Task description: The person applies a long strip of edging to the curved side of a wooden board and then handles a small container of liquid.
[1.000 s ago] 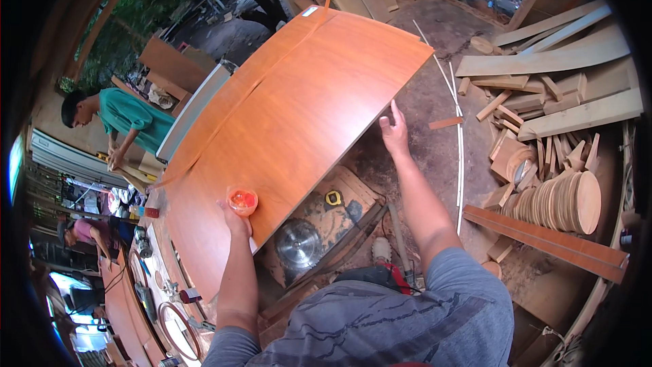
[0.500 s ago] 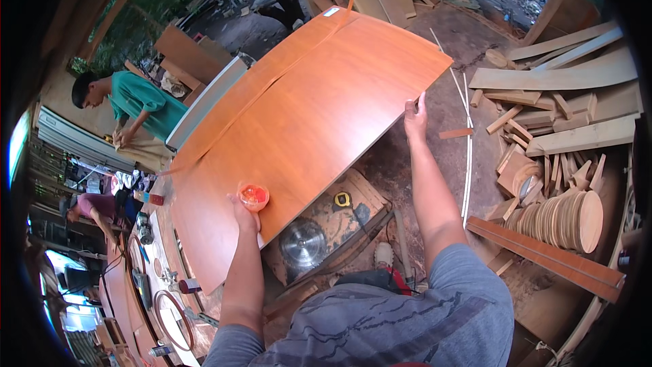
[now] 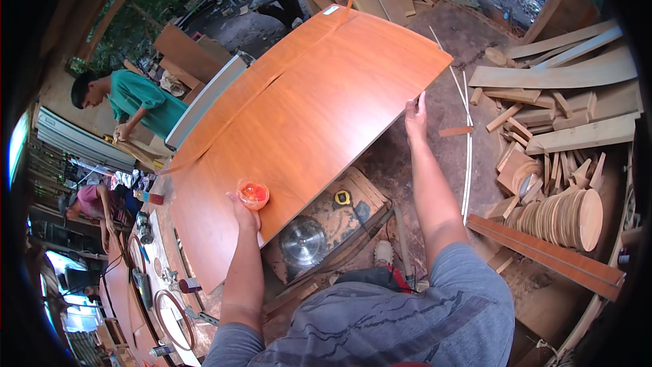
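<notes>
Workshop floor (image 3: 445, 163) and heaped timber offcuts (image 3: 577, 78) take up the right side of the head view; to the far left, a person in a green shirt (image 3: 146, 103) bends over some work. A broad orange-brown panel (image 3: 326, 112) spans the middle, its near right edge passing over a wooden desk (image 3: 360, 187) with a round saw blade (image 3: 302, 243) and a yellow tape measure (image 3: 341, 198).

Compared with a second ago, the right hand (image 3: 415, 121) sits closer to the panel's far right corner, at its edge, thumb and fingers spread; whether it truly grips there, I cannot tell. Over the last half second, both hands and the panel look almost unchanged. The left hand (image 3: 243, 213) is curled around a clear cup (image 3: 252, 195) of orange-red stuff, above the panel's near left part. That pause reads as steadying the panel, with only the right hand free for it.
</notes>
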Action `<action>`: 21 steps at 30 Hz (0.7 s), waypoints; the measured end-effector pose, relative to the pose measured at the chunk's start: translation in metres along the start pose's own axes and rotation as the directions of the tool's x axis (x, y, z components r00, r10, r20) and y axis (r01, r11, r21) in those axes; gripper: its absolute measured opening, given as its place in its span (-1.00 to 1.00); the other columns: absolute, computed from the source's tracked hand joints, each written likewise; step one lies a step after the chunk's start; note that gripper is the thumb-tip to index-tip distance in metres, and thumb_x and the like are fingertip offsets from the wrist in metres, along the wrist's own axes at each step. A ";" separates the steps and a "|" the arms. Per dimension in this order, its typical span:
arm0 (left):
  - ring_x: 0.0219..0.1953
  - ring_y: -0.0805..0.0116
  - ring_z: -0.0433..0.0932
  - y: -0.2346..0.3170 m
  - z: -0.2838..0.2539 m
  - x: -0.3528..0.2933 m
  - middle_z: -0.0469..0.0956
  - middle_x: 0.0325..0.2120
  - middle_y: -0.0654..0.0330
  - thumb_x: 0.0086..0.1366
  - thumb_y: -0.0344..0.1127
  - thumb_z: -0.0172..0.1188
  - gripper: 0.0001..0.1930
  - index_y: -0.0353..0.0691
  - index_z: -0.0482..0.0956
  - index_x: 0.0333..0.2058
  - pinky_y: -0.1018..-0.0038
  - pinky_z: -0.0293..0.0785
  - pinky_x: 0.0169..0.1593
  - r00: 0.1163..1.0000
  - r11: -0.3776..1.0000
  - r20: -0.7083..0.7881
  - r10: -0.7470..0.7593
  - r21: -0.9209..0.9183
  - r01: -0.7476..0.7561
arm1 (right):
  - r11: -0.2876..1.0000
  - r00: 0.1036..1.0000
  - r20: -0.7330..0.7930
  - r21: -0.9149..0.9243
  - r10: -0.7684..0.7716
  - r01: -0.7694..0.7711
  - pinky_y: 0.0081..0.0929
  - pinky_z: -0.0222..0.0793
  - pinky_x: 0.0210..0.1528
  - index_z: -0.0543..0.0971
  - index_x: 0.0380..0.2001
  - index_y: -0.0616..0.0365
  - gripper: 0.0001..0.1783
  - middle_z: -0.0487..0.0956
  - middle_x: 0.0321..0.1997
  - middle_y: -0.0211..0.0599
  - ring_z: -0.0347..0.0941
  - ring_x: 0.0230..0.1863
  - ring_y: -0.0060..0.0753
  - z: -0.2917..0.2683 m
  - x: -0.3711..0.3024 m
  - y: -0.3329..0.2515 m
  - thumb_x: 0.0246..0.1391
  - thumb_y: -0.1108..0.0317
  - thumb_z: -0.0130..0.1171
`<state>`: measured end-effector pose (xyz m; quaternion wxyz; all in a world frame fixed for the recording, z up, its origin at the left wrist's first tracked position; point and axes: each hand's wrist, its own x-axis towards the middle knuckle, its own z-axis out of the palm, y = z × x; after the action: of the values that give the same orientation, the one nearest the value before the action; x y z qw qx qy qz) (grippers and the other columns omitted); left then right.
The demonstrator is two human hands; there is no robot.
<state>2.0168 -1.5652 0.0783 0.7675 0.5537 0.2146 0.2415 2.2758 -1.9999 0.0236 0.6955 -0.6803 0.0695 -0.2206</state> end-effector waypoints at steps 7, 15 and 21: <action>0.20 0.24 0.26 -0.001 -0.001 -0.002 0.33 0.13 0.09 0.34 0.30 -0.34 -0.24 -0.34 0.27 0.13 0.32 0.10 0.29 0.999 0.999 0.009 -0.033 -0.019 0.033 | 0.996 0.999 0.025 -0.090 -0.024 0.026 -0.26 -0.01 0.33 0.05 0.31 0.28 0.18 0.19 0.30 0.21 0.07 0.36 0.01 0.001 -0.024 0.003 -0.12 -0.47 0.06; 0.13 0.22 0.35 -0.005 0.008 0.003 0.39 0.06 0.07 0.33 0.32 -0.36 -0.24 -0.32 0.30 0.10 0.30 0.20 0.24 1.000 1.000 0.015 0.023 -0.011 -0.023 | 0.964 0.987 0.109 -0.225 -0.118 0.140 -0.21 -0.01 0.33 0.18 0.26 0.26 0.06 0.25 0.26 0.17 0.11 0.33 0.01 -0.012 -0.037 -0.001 -0.04 -0.43 0.01; -0.23 0.23 0.55 0.023 0.009 -0.015 0.52 -0.30 0.09 0.30 0.37 -0.38 -0.28 -0.21 0.43 -0.11 0.25 0.56 -0.12 0.998 0.997 0.061 -0.029 -0.069 0.034 | 0.968 0.962 0.102 0.045 -0.252 0.249 -0.24 0.05 0.29 0.10 0.27 0.26 -0.13 0.23 0.29 -0.02 0.14 0.31 -0.13 -0.009 -0.075 -0.033 0.17 -0.23 -0.09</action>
<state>2.0073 -1.5747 0.1037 0.7961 0.5302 0.1918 0.2201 2.1986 -1.9774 0.0403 0.6756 -0.6832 -0.0582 -0.2709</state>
